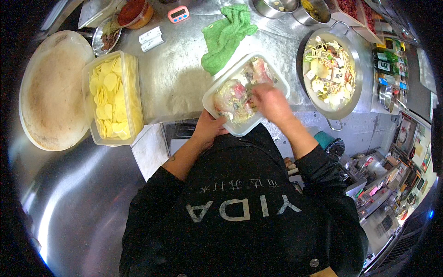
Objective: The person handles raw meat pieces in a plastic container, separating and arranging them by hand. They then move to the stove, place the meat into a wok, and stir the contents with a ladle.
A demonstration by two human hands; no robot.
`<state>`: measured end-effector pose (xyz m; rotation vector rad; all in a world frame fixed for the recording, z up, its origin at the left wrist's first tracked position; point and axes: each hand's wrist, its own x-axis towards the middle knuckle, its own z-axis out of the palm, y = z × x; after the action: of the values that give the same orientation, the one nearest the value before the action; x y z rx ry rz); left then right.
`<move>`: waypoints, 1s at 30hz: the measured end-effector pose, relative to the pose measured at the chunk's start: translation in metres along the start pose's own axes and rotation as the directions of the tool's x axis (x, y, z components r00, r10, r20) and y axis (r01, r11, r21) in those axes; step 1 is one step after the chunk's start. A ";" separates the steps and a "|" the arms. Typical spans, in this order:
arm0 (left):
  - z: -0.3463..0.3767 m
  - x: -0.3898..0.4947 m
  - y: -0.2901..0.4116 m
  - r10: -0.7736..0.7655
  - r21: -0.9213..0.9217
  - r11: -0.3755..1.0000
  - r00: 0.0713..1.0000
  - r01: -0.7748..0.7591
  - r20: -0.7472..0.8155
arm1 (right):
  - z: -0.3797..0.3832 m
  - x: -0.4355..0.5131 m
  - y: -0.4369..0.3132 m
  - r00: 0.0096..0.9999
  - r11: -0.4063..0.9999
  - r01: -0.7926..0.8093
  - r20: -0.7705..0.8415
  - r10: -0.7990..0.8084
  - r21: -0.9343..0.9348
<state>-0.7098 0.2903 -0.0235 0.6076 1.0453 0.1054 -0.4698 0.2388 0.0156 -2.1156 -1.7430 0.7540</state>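
Observation:
A translucent plastic container (282, 78) sits tilted at the near edge of the steel counter. Inside lie pieces of raw, pale pinkish fish or meat (230, 98) with greenish bits on them. My left hand (209, 128) grips the container's near left wall from below, thumb by the rim. Over the right part of the container, my right hand (271, 102) reaches in with bent fingers against the pieces. It is blurred, and its fingertips are partly hidden, so I cannot tell whether it holds one. A crumpled green cloth (226, 38) lies just behind the container.
Left stand a round cutting board (57, 90) and a plastic tub of sliced potatoes (110, 83). A two-handled steel pan (358, 88) holds bean sprouts and other vegetables at right. Farther back are a pink timer (178, 14), two white cylinders (151, 38) and metal pots (277, 10).

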 end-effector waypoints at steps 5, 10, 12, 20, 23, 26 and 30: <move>-0.004 -0.006 0.002 -0.104 -0.120 0.988 0.993 0.097 -0.055 | 0.029 -0.018 -0.013 0.984 0.971 -0.101 0.122 0.130 -0.216; -0.008 -0.008 0.000 -0.049 -0.164 0.985 0.999 0.049 0.008 | 0.027 -0.015 -0.002 0.976 0.994 -0.052 0.208 0.071 -0.097; -0.009 -0.008 -0.002 -0.045 -0.175 0.984 0.999 0.046 0.009 | 0.024 -0.016 0.000 0.985 0.999 0.004 0.171 0.003 -0.040; -0.009 -0.006 0.000 -0.049 -0.171 0.984 0.999 0.051 0.017 | 0.009 -0.021 0.008 0.881 0.638 -0.474 0.338 0.332 0.607; -0.007 -0.007 0.001 -0.020 -0.157 0.987 1.000 0.023 0.017 | -0.001 -0.021 0.012 0.871 0.301 -0.437 0.314 0.378 0.848; -0.007 -0.007 0.002 -0.054 -0.106 0.993 0.998 0.057 0.032 | -0.014 -0.024 0.009 0.874 0.369 -0.439 0.294 0.386 0.819; -0.008 -0.006 0.001 -0.042 -0.117 0.992 0.998 0.047 0.043 | -0.025 -0.033 -0.011 0.946 0.557 -0.235 0.054 0.321 0.797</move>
<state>-0.7194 0.2918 -0.0211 0.4770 1.0057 0.1147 -0.4690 0.2117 0.0484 -1.7105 -0.7295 1.2084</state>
